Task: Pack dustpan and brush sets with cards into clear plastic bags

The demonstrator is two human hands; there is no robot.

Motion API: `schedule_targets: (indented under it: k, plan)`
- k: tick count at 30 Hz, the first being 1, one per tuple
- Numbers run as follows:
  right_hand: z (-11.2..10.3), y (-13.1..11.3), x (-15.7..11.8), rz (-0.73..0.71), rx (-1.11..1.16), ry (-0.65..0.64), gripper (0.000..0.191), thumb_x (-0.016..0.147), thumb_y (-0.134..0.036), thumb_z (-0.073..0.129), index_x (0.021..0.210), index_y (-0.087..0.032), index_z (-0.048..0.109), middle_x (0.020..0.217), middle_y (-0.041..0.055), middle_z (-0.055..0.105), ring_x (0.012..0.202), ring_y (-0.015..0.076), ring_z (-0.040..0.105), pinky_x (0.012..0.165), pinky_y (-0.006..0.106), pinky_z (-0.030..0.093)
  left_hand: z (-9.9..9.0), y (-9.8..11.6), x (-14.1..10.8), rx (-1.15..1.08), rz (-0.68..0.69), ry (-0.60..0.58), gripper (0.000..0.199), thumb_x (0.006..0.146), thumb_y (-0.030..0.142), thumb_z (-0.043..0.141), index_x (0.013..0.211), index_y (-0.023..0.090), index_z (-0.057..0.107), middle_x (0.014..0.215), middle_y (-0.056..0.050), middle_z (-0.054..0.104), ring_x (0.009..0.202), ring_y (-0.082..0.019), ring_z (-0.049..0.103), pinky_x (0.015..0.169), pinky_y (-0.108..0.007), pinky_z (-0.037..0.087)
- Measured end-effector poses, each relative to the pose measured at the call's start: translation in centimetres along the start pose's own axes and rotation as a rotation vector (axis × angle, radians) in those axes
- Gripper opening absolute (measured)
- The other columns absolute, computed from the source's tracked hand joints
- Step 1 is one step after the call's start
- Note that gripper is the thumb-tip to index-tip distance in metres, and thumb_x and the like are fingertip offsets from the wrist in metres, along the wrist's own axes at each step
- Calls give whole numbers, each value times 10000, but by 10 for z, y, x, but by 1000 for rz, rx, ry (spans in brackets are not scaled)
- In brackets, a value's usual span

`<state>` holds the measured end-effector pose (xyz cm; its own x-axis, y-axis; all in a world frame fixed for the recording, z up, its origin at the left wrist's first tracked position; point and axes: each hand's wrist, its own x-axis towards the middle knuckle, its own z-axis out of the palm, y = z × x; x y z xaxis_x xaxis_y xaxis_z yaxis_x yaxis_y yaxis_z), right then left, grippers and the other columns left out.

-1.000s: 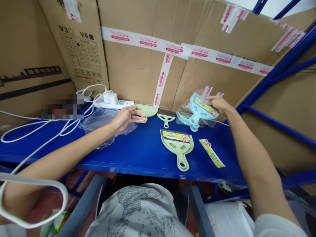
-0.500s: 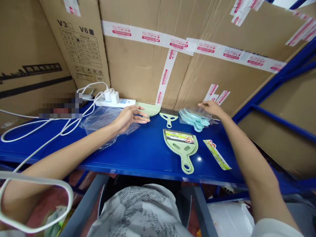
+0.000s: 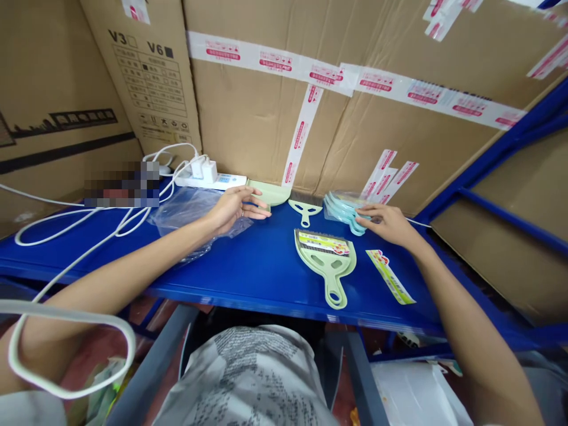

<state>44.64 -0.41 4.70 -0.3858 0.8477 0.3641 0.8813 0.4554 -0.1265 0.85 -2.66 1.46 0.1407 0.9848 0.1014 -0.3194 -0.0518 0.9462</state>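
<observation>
My left hand hovers with fingers apart beside a light green dustpan near the box. My right hand has its fingers at the right edge of a stack of light blue handled pieces in clear plastic; whether it grips them is unclear. Between the hands lies a small green brush with dark bristles. Nearer the front edge, a green dustpan and brush set lies with a label across its bristles. A loose yellow-green label is to its right.
Crumpled clear plastic lies under my left forearm. A white power strip with plugs and looping white cables occupies the left. Taped cardboard stands behind the blue table; a blue frame rises at the right.
My right hand has moved from the back of the blue stack to its right edge, nearer me, and its fingers have spread more. My left hand is nearly unchanged. The view has shifted slightly.
</observation>
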Motion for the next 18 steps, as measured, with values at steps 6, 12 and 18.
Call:
schedule_targets:
  k: [6,12,18]
  plan:
    - [3,-3,-15,-23,34,0,426,996,-491,572,1162,-221,857,1243,111,811,1236,354,733,1075,522,571,1,2,0,1,-1,16,95,1016,166,539,1032,104,608,811,-173,782,756,-336,828,686,-413,689]
    - [-14,-4,-3,66,-71,83,508,1012,-588,536,1126,-217,863,1205,117,823,1195,379,745,1095,524,547,1,2,0,9,3,22,94,996,165,561,1028,103,623,803,-157,776,738,-316,824,668,-389,685]
    - [15,26,65,133,-85,-90,709,1039,-622,434,1512,-139,648,1566,154,611,1484,369,553,1257,513,412,0,3,1,40,7,35,115,989,160,525,1015,108,624,783,-139,773,700,-287,814,645,-371,680]
